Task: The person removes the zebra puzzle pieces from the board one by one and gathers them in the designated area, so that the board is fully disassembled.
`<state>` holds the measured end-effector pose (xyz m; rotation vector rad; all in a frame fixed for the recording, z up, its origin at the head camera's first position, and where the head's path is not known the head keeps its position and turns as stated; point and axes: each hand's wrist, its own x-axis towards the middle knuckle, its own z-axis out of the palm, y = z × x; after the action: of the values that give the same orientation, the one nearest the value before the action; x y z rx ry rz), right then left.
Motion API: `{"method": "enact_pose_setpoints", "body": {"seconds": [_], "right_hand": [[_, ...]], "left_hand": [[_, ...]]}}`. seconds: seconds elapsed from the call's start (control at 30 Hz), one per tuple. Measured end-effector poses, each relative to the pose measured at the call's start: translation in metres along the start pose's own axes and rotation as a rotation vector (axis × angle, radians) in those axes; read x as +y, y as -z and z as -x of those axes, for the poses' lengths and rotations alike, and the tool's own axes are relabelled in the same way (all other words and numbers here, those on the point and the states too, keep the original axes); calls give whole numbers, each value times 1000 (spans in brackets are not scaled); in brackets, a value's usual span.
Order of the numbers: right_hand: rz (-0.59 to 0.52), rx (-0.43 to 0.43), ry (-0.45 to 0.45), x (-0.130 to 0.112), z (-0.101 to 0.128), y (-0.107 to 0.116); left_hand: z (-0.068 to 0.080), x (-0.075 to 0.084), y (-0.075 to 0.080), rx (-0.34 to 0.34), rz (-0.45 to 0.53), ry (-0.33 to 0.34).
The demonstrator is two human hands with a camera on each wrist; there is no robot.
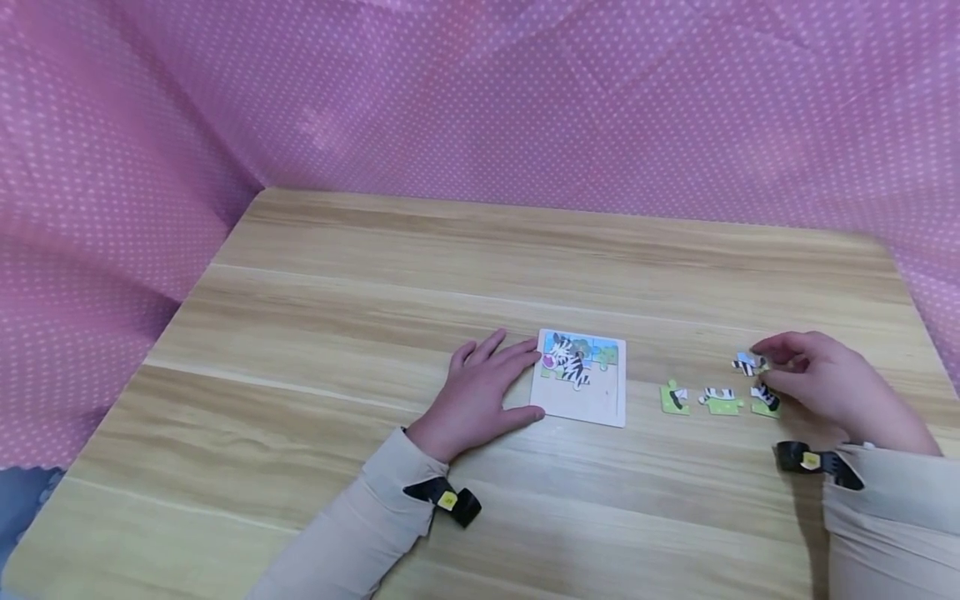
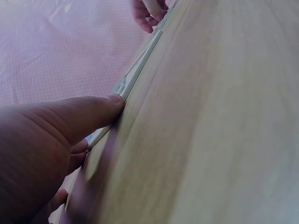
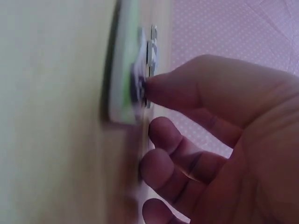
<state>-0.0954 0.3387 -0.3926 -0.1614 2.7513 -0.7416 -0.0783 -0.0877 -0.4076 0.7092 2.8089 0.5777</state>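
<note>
While the left hand [image 1: 480, 392] lies flat, holding the puzzle board [image 1: 581, 379] steady, the right hand [image 1: 821, 383] pinches a zebra piece [image 1: 747, 363] well to the board's right (three more pieces lie between).

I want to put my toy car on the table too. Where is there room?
The wide far half of the light wooden table, up to the pink dotted cloth, is bare, and so is the left side beyond the left hand. It is crowded around the square zebra puzzle board, the loose puzzle pieces and the right hand.
</note>
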Motion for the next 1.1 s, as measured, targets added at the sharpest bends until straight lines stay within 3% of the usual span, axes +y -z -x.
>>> {"method": "enact_pose_setpoints", "body": {"seconds": [0.53,0.8,1.1], "right_hand": [[-14,10,-84,-3,0,0],[-13,94,-126,-9,1,-1],[-4,66,-142,-2,0,-1]], "left_hand": [[0,1,2,-11,9,8],[1,0,0,-8,8,8],[1,1,2,-7,20,4]]}}
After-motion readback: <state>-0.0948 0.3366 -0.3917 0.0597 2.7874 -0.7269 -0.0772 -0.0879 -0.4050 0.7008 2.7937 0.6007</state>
